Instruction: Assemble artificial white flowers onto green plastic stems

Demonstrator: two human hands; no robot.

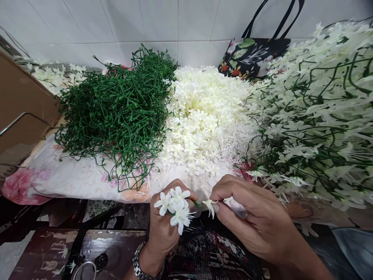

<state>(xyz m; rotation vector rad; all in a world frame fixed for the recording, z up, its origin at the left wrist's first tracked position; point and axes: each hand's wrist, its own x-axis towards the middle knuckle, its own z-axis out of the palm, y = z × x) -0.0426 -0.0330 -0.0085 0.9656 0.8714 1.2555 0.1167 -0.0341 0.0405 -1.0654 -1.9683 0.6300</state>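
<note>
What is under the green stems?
A flowered cloth lies under the green stems, showing pink and white at the pile's front and left edges. The cloth beneath the pile's middle is covered, as is whatever the cloth rests on.

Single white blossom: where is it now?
Head view, bottom centre: the single white blossom is pinched by the right hand, just right of the flower cluster in the left hand.
</note>
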